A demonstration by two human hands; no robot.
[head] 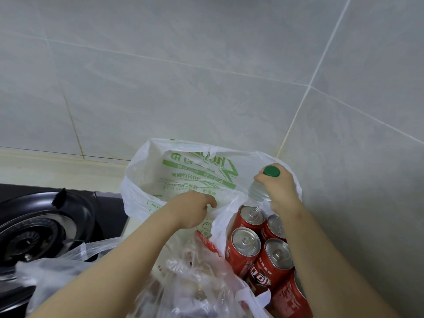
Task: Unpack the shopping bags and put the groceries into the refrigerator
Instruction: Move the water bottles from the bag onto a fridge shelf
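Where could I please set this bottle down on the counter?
The bare patch for the bottle is the pale counter strip behind the stove, left of the white bag. Elsewhere is crowded: red cans pack the right corner beside the bag, and clear bags fill the front.

Bottle [257,192] mostly behind right hand [278,191]

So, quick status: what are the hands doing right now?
Right hand grips green-capped bottle by the neck. Left hand pinches white bag edge. Red cans crowd beside.
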